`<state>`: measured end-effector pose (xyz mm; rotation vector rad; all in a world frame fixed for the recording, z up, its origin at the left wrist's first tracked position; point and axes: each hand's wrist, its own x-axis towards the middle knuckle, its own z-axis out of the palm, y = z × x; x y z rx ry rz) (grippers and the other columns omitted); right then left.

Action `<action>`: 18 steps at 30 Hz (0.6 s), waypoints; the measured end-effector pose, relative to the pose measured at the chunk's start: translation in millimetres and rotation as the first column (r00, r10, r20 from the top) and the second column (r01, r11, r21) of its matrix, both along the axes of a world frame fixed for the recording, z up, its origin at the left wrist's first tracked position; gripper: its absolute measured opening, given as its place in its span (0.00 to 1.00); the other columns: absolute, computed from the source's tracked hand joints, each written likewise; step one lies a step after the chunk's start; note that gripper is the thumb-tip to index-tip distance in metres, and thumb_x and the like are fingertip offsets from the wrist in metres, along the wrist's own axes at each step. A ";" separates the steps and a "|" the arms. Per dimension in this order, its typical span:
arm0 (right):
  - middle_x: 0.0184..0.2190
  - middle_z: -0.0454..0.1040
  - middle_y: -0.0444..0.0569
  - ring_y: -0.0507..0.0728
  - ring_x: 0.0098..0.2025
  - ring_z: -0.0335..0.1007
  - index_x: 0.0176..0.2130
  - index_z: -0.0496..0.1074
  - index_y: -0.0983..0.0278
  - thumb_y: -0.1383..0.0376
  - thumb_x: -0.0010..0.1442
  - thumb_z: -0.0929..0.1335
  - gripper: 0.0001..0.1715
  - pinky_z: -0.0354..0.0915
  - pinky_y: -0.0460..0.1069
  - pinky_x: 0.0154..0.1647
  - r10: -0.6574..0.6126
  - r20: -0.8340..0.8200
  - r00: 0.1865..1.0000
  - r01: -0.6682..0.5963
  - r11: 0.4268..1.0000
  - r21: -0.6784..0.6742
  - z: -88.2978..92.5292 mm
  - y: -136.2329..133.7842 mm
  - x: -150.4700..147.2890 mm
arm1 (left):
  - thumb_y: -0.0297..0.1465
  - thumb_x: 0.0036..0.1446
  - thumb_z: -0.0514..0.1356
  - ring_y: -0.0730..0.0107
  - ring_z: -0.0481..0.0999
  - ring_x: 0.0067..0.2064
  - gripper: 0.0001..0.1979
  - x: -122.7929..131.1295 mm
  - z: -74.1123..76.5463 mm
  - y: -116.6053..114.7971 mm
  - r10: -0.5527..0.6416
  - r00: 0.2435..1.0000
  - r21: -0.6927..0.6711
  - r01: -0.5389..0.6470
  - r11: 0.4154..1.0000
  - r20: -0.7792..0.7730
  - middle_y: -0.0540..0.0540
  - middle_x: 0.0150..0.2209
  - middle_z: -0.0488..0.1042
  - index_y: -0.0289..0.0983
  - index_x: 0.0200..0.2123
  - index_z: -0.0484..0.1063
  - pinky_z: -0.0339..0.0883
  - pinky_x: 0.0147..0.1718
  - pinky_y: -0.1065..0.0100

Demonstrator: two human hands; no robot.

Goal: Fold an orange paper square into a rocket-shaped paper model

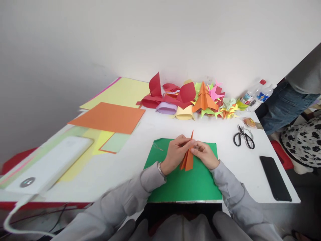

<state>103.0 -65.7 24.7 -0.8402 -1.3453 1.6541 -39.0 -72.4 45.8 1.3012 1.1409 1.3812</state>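
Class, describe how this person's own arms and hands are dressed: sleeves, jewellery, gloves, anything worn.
Both arms wear long, loose, light grey sleeves: the left sleeve and right sleeve end in plain cuffs. A silvery bracelet, perhaps a watch band, circles the left wrist. The left hand and right hand are bare: no gloves, no rings visible.

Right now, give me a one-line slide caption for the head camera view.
Left hand and right hand pinch a folded orange paper over a green sheet; scissors lie to the right.
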 end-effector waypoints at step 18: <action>0.28 0.74 0.45 0.53 0.33 0.71 0.36 0.70 0.64 0.58 0.50 0.73 0.17 0.65 0.51 0.42 0.161 -0.153 0.975 -0.176 0.981 -0.087 4.9 1.5 5.1 | 0.37 0.49 0.64 0.80 0.59 0.15 0.13 -3.9 4.4 5.3 -0.251 0.943 -0.181 0.292 0.939 0.219 0.54 0.12 0.63 0.33 0.22 0.74 0.51 0.14 0.75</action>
